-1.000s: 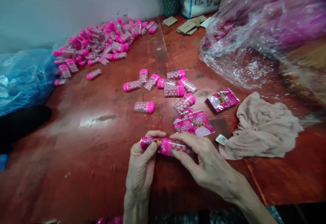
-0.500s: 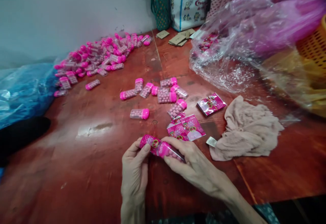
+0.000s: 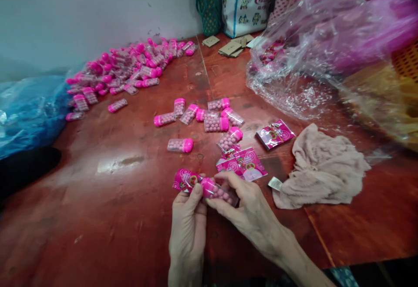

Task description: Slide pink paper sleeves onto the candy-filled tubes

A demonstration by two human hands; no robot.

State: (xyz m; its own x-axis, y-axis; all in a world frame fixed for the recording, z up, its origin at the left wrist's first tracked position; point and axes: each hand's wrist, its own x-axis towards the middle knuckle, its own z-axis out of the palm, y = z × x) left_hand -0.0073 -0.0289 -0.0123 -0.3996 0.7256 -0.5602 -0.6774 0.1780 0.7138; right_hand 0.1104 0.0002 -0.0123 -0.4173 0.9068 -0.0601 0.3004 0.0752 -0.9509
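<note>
Between thumb and fingers, my left hand [image 3: 189,217] pinches a printed pink plastic sleeve [image 3: 183,180]. My right hand [image 3: 250,206] grips a small clear bottle of pink balls [image 3: 220,192] with a pink cap, its cap end against the sleeve's right side. Whether the cap is inside the sleeve I cannot tell. Just beyond my hands lie loose flat printed sleeves [image 3: 251,163]. Several more capped bottles [image 3: 216,123] are scattered farther up the table, one lying apart [image 3: 180,145] to the left. A stack of sleeves [image 3: 274,134] sits to the right.
A big heap of bottles [image 3: 130,67] lies by the wall. On the right are a crumpled beige cloth [image 3: 321,169] and a clear plastic bag [image 3: 294,78]. Cardboard pieces [image 3: 231,48] lie before a white printed bag [image 3: 246,6]. Blue plastic [image 3: 31,113] is at left.
The sleeve has shifted off the bottle toward the left, leaving the pink cap and more of the bottle showing. My left hand has moved slightly right and down in view.
</note>
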